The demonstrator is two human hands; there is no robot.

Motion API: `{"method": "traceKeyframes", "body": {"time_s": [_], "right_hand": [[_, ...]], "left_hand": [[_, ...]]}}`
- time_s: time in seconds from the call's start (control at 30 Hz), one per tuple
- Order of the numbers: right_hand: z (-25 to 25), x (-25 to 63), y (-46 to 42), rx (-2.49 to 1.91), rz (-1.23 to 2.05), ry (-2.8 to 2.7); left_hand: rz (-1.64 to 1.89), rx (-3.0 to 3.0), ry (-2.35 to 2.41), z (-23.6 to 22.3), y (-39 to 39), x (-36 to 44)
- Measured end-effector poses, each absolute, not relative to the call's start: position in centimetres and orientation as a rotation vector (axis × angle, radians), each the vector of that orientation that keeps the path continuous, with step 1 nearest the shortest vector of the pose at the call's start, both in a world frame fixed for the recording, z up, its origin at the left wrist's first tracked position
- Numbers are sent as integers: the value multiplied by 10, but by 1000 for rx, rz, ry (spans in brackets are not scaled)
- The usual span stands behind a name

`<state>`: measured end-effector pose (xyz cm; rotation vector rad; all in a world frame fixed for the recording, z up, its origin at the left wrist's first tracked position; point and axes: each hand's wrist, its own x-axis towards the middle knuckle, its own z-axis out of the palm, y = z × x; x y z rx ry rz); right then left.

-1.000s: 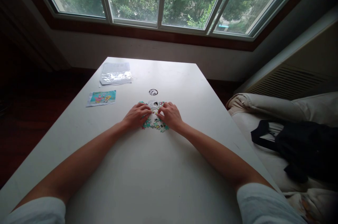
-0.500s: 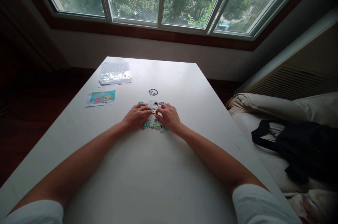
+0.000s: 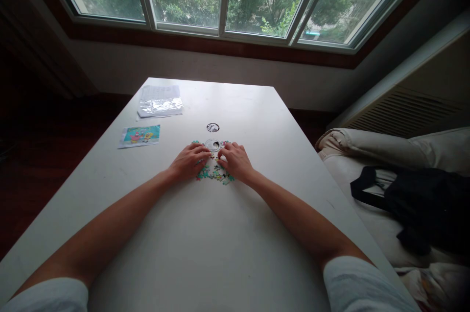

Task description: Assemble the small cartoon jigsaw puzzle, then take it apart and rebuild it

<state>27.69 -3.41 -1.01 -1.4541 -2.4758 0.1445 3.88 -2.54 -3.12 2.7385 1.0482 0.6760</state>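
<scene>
A small heap of colourful jigsaw pieces (image 3: pixel 214 174) lies in the middle of the white table (image 3: pixel 205 238). My left hand (image 3: pixel 189 161) rests on the left side of the heap with fingers curled down onto the pieces. My right hand (image 3: pixel 235 161) rests on the right side, fingers bent and pressing on the pieces. The fingertips of both hands nearly meet just below a round clear lid (image 3: pixel 213 144). What each hand pinches is too small to make out.
A cartoon reference picture (image 3: pixel 139 135) lies to the left, a clear plastic bag on paper (image 3: pixel 160 105) beyond it. A round cable hole (image 3: pixel 212 127) is in the table. A black bag (image 3: pixel 418 206) sits on a pale sofa (image 3: pixel 367 155) at right. Windows are ahead.
My right hand has shifted a little to the left, closer to my left hand. The heap and the other things stay put.
</scene>
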Motion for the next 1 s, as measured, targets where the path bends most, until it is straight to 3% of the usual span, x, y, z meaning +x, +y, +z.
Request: {"method": "traceKeyframes", "body": {"time_s": [1.0], "right_hand": [[-16, 269, -32, -1320, 150, -2477]], "left_hand": [[694, 2733, 1043, -32, -26, 39]]}}
